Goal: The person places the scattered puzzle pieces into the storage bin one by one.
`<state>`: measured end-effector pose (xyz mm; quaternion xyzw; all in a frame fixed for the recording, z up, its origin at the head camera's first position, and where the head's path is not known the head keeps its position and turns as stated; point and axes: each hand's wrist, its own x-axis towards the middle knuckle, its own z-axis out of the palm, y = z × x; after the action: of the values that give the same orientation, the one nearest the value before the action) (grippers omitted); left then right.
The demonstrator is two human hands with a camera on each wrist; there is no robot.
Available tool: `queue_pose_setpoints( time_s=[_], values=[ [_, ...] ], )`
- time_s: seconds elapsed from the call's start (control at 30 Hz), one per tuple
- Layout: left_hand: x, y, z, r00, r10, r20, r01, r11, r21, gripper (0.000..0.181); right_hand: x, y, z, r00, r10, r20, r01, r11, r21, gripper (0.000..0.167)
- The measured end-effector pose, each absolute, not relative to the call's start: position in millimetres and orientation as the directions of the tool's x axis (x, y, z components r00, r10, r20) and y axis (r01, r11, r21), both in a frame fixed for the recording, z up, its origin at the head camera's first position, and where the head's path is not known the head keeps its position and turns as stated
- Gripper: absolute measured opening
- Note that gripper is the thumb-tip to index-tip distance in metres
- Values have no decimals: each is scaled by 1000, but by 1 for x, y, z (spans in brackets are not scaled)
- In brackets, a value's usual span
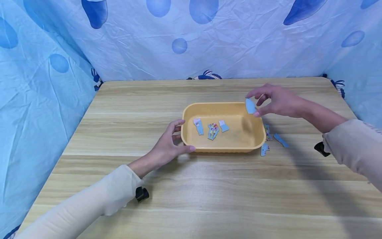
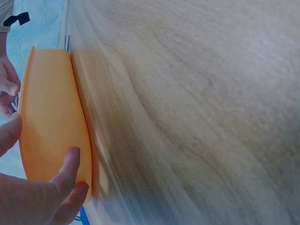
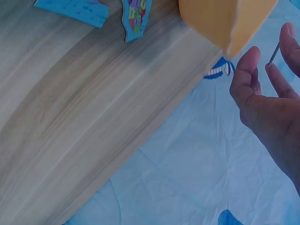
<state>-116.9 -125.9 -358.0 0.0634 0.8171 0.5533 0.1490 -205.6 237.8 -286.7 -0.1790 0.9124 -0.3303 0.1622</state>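
In the head view a yellow-orange tray [image 1: 221,149] holds three puzzle pieces: a blue one with a pale end [image 1: 199,127], a multicoloured one [image 1: 213,131] and a small blue one [image 1: 223,126]. The left hand [image 1: 167,144] rests at the tray's left end, thumb on the near rim, fingers against its side; the left wrist view shows that hand [image 2: 42,187] beside the tray wall [image 2: 54,112]. Above the tray's far right corner, the right hand [image 1: 277,100] pinches a light blue piece [image 1: 250,106]. Seen edge-on in the right wrist view, that piece [image 3: 274,53] is between the right hand's [image 3: 272,103] fingertips.
Right of the tray lie a multicoloured piece [image 1: 267,131], a narrow blue piece [image 1: 281,140] and another blue piece [image 1: 264,149] on the wooden table [image 1: 191,196]. A blue patterned cloth [image 1: 143,49] hangs behind the table and at both sides.
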Motion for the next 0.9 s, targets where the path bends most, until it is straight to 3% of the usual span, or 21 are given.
queue_pose_setpoints(
  time_s=[0.43, 0.9],
  values=[
    [-116, -126, -360, -948, 273, -166, -57, 366, 929, 95, -206, 219, -297, -854, -497, -156, -262, 669, -695, 60],
    [-116, -125, -361, -948, 271, -166, -63, 351, 934, 94, -207, 207, -309, -837, -531, -129, -331, 680, -654, 61]
  ],
)
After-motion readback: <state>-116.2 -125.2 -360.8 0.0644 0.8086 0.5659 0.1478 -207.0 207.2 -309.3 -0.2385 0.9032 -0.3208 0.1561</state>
